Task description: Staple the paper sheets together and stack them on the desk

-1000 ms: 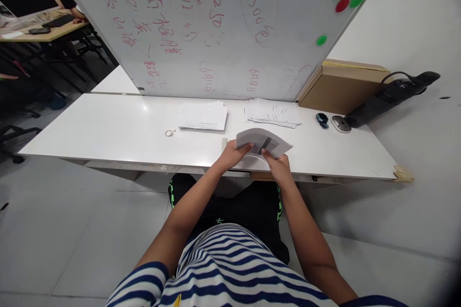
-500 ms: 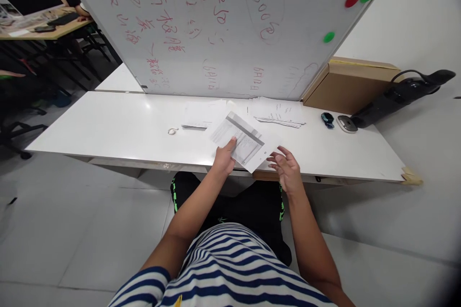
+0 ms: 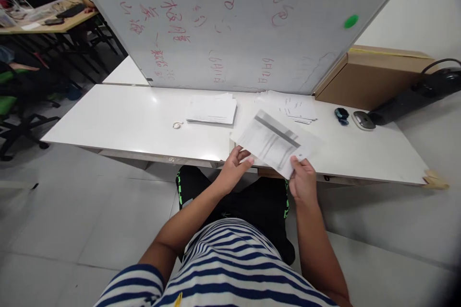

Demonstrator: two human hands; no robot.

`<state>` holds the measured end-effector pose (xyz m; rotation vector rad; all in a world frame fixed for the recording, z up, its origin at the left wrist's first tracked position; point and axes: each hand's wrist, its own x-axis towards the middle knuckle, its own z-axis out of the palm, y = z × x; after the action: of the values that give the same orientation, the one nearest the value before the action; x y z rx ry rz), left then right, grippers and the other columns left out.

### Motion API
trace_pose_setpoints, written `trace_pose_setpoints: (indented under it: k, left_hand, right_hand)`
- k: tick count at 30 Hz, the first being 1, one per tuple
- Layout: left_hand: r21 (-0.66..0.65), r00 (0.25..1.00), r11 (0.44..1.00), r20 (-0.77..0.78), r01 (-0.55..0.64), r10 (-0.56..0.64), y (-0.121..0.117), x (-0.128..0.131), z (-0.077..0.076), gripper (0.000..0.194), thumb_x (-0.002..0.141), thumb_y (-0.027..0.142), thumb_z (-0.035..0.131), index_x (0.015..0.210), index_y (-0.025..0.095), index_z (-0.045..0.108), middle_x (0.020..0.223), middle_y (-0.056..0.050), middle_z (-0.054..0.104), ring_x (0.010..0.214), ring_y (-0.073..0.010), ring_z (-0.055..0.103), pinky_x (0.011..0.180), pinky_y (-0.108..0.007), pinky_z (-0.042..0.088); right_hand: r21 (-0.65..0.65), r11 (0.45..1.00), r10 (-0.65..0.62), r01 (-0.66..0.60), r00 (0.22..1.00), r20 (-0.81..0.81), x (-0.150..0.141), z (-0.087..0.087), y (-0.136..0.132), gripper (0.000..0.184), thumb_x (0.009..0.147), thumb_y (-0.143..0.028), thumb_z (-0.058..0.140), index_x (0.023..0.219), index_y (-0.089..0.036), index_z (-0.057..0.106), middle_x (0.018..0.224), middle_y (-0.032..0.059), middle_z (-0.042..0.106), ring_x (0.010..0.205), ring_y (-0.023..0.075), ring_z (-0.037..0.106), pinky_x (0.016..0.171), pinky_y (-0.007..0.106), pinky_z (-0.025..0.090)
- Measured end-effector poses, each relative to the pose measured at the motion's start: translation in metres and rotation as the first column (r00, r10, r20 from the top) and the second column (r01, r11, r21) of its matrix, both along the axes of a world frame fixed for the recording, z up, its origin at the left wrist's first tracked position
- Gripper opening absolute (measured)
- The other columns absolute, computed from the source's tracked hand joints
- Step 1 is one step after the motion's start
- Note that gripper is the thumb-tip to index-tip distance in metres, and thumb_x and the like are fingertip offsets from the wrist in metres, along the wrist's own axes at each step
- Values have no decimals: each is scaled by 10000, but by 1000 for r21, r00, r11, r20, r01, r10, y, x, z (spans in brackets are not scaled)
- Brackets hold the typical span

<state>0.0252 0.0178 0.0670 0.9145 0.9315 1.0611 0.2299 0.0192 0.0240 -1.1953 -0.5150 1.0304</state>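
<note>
A printed paper sheet (image 3: 270, 141) with a dark grey band is held tilted over the front of the white desk. My right hand (image 3: 303, 182) grips its lower right corner between thumb and fingers. Beside its lower left edge is my left hand (image 3: 233, 170), thumb and fingers apart and curved. Whether the left fingertips still touch the paper is hard to see. Behind, on the desk, lie a stack of papers (image 3: 212, 109) at left and a fanned pile of sheets (image 3: 288, 105) at right, partly covered by the held sheet.
A whiteboard (image 3: 245, 24) with red writing stands along the desk's back. To the right are a cardboard box (image 3: 382, 79), a dark bottle (image 3: 414, 96), a mouse (image 3: 363, 120) and a watch (image 3: 341, 115). A small white coiled item (image 3: 177, 125) lies left. Another person's arm shows far left.
The sheet has moved to the right and passed from my left hand's grip into my right hand's. My left fingers have loosened. The view has shifted slightly.
</note>
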Motion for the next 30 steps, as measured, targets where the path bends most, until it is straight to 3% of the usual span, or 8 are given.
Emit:
trace_pose_setpoints:
  k: [2,5,8,11,17,22,26,30]
  left_hand:
    - [-5,995,997,-56,78,-78,-15,-15,1,543,848,401,697,1335,246,512,1373,-116,578,1296,-251,523,1073,-420,428]
    - [32,988,999,-154,8,-3,-24,-42,3,401,881,450,636,1202,212,602,1229,-120,668,1165,-239,620,1069,-430,421]
    - [137,937,985,-318,-105,144,-12,-64,7,339,929,467,544,1134,213,631,1129,-96,706,1101,-221,642,1042,-402,437]
    - [246,849,967,-495,-65,183,13,-73,13,347,952,480,479,1150,234,625,1149,-74,699,1138,-217,613,1027,-370,436]
    - [294,541,916,-834,273,107,76,-51,0,497,968,537,379,1305,227,571,1427,-88,528,1377,-261,401,1140,-396,300]
    - [176,264,884,-962,432,63,108,-29,-20,568,976,571,290,1360,224,523,1557,-100,360,1501,-313,112,1187,-548,94]
    - [152,167,871,-983,468,82,109,-24,-26,598,971,598,257,1338,218,538,1577,-115,315,1508,-320,50,1174,-596,10]
    - [129,147,869,-987,477,66,106,-24,-27,585,985,576,218,1299,221,561,1565,-113,339,1508,-313,52,1170,-602,30]
  right_hand:
    - [-43,998,-37,37,999,-13,22,-5,-11,336,638,-372,824,901,-190,721,974,49,752,1049,228,672,1002,382,488]
    - [-196,981,-17,12,1000,-26,52,-17,-34,363,597,-368,848,897,-198,736,946,50,759,974,251,703,928,389,547]
    - [-342,938,59,-62,998,-19,71,-32,-55,413,572,-377,867,927,-202,750,895,59,765,852,270,728,802,392,601]
    - [-412,901,134,-140,990,-43,74,-42,-67,440,551,-391,879,927,-200,755,850,60,766,753,273,732,703,388,620]
    - [-384,874,293,-297,954,-72,49,-42,-65,427,624,-416,850,973,-188,756,898,66,769,771,261,733,718,376,610]
    - [-337,853,379,-399,917,-126,33,-41,-61,425,661,-423,833,1005,-187,751,942,65,767,812,261,732,757,381,596]
    - [-340,845,391,-413,911,-134,30,-43,-61,423,670,-428,825,1012,-191,747,951,62,766,822,264,731,767,387,591]
    - [-357,819,430,-450,892,-137,28,-47,-59,453,684,-445,811,1051,-192,735,966,66,765,826,270,730,752,392,591]
